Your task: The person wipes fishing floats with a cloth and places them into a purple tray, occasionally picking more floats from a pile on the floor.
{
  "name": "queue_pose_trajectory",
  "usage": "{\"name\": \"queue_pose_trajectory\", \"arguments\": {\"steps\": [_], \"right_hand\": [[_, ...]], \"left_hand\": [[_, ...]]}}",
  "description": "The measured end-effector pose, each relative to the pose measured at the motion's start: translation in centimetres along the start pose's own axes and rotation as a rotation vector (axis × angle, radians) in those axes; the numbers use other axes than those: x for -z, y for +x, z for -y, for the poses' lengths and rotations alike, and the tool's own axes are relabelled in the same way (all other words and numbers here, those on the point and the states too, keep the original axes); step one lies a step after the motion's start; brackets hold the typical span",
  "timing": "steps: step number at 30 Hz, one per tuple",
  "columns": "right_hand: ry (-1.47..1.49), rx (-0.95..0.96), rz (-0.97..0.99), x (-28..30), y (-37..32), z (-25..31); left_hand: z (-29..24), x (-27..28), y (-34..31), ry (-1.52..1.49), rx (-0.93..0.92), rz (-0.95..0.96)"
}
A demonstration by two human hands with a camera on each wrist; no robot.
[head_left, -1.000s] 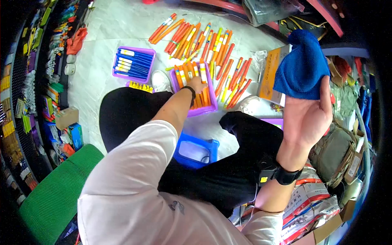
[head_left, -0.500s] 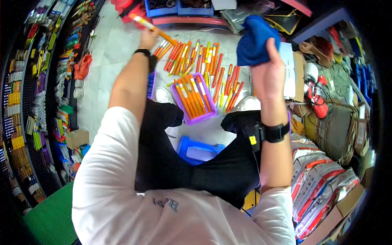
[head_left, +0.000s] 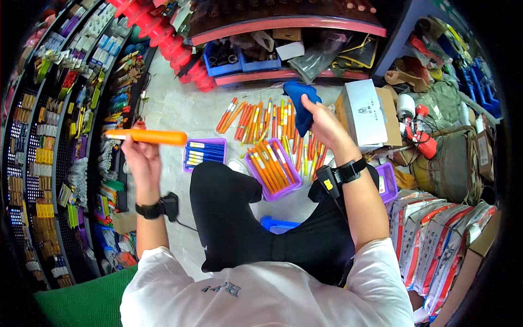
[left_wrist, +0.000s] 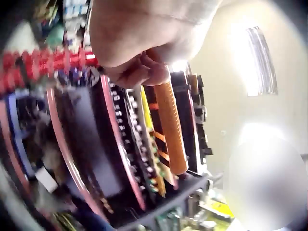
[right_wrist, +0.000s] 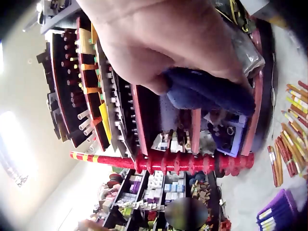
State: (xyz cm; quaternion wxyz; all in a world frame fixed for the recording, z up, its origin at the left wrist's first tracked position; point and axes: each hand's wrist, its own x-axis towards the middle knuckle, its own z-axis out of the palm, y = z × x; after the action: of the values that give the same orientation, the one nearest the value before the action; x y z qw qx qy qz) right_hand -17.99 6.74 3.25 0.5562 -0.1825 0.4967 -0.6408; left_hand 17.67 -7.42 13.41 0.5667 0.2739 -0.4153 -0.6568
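The orange stick [head_left: 159, 137] jutting from our pinching left hand [head_left: 143, 163] seems light and stiff, best held mid-length, while our right hand [head_left: 328, 128] grips a blue cloth [head_left: 298, 102].

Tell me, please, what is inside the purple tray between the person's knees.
Orange sticks, some with pale labels, lie side by side in the purple tray. They hide most of its bottom, so anything underneath cannot be seen.

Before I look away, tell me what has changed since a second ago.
The left hand has moved from the purple basket off to the left, now holding up an orange rod. The right hand has carried the blue cloth leftward. The blue rods stayed put.
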Motion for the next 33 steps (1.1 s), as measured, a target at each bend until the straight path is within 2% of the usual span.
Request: {"name": "queue_pose_trajectory", "arguments": {"steps": [2, 3, 4, 6, 7, 8, 10, 12, 13, 14, 16, 18, 19, 23, 27, 28, 30, 32, 33], "right_hand": [[-0.202, -0.012, -0.016, 0.9, 1.2, -1.6], [-0.410, -0.045, -0.074, 0.7, 0.9, -1.3], [-0.511, -0.001, -0.085, 0.8, 0.9, -1.6], [-0.721, 0.093, -0.123, 1.8, 1.7, -3.1], [-0.781, 0.142, -0.120, 2.6, 2.1, -3.8], [-0.767, 0.043, -0.098, 1.9, 0.8, -2.4], [-1.009, 0.289, -0.296, 3.1, 1.8, -3.9], [-0.942, 0.347, -0.297, 4.3, 1.8, -3.3], [-0.926, 0.340, -0.336, 3.0, 0.8, -0.9], [-0.902, 0.269, -0.387, 2.8, -0.8, -1.0], [-1.013, 0.371, -0.411, 3.5, 0.3, -1.3], [-0.674, 0.108, -0.231, 3.1, 0.0, -0.3], [-0.502, 0.151, -0.206, 3.0, 0.3, -0.9], [-0.010, 0.108, -0.023, 0.4, -1.4, 0.6], [0.133, 0.111, -0.004, -0.8, -1.0, 0.4], [0.131, 0.102, 0.003, -0.8, -0.7, -0.1], [0.124, 0.089, 0.028, -1.4, -0.4, -0.6], [0.188, 0.105, 0.068, -2.5, -1.0, -0.5], [0.223, 0.133, 0.092, -2.8, -1.0, -0.5]], "left_hand": [[1.3, -3.6, -4.3, 0.026, 0.122, -0.030], [2.6, -4.4, -5.5, -0.040, 0.262, 0.021], [4.3, -5.1, -6.2, -0.113, 0.402, 0.080], [8.2, -7.5, -7.1, -0.045, 0.534, 0.228], [10.5, -8.2, -7.0, -0.054, 0.564, 0.302], [12.7, -8.5, -6.8, -0.063, 0.598, 0.375], [15.8, -9.6, -6.4, -0.019, 0.635, 0.392], [17.2, -10.0, -5.7, 0.125, 0.700, 0.215], [17.8, -9.8, -5.4, 0.133, 0.680, 0.124], [17.9, -8.1, -4.1, 0.110, 0.697, 0.175], [17.4, -7.8, -2.9, 0.027, 0.656, 0.177], [16.6, -7.8, -1.9, 0.046, 0.641, 0.226], [16.2, -8.0, -1.7, 0.081, 0.641, 0.204], [17.5, -7.2, -0.9, 0.081, 0.660, 0.126], [17.2, -9.2, -2.5, 0.091, 0.753, 0.229], [17.6, -8.6, -2.4, 0.068, 0.788, 0.400], [17.9, -8.8, -3.5, 0.101, 0.887, 0.388], [17.7, -8.6, -4.1, 0.127, 0.902, 0.559], [17.9, -8.6, -4.5, 0.142, 0.848, 0.605]]}}
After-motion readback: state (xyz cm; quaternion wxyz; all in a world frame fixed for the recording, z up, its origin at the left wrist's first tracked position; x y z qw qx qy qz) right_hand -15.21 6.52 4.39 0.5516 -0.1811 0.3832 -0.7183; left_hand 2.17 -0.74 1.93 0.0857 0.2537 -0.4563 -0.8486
